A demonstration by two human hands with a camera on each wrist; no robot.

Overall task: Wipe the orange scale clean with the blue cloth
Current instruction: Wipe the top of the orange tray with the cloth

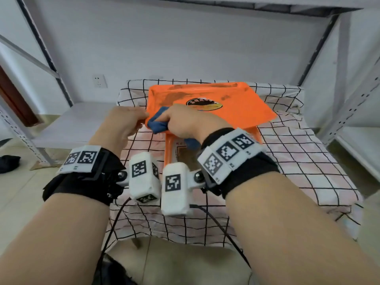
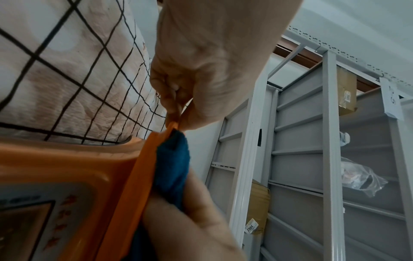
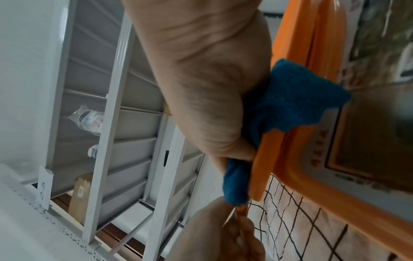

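The orange scale (image 1: 236, 103) sits on a checked cloth, its flat pan smeared with dark stains along the far rim and a black oval logo in the middle. My left hand (image 1: 125, 120) pinches the pan's near-left corner (image 2: 173, 125) between thumb and fingers. My right hand (image 1: 185, 120) grips the bunched blue cloth (image 1: 158, 124) and presses it on the pan's left edge, right beside the left hand. The blue cloth (image 2: 172, 164) wraps over the orange rim (image 3: 266, 159), and a loose end of the blue cloth (image 3: 297, 95) hangs over the scale's front panel.
The checked table cover (image 1: 298, 161) drapes over a small table. Grey metal shelving (image 1: 349, 89) stands on both sides, and a low grey shelf board (image 1: 78, 124) lies to the left. Cardboard boxes (image 2: 259, 208) and a plastic bag (image 2: 362, 180) sit on the shelves. Cables (image 1: 115, 227) hang from the wrist cameras.
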